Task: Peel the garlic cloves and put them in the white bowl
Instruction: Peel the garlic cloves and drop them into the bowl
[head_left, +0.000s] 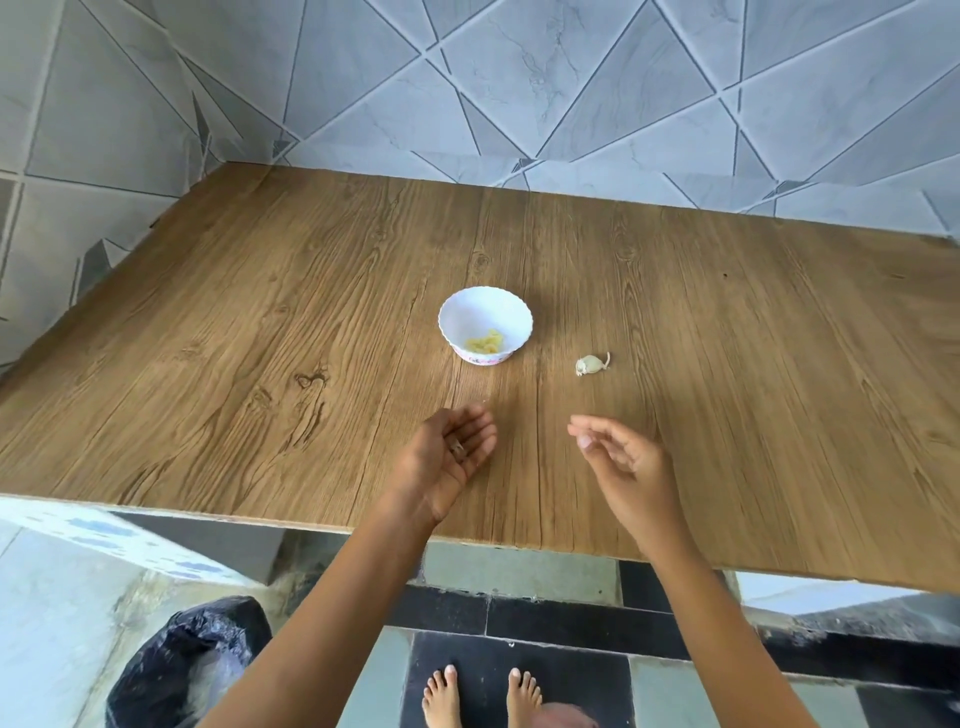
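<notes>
Our right hand (618, 457), fingers loose and empty, should pinch the unpeeled clove (591, 364) off the worktop (260, 312); our left hand (447, 457), fingers relaxed, cups small scraps (457, 448).

Left hand (451, 457) cupped palm-up; right hand (621, 465) loosely curled, seemingly empty.
</notes>
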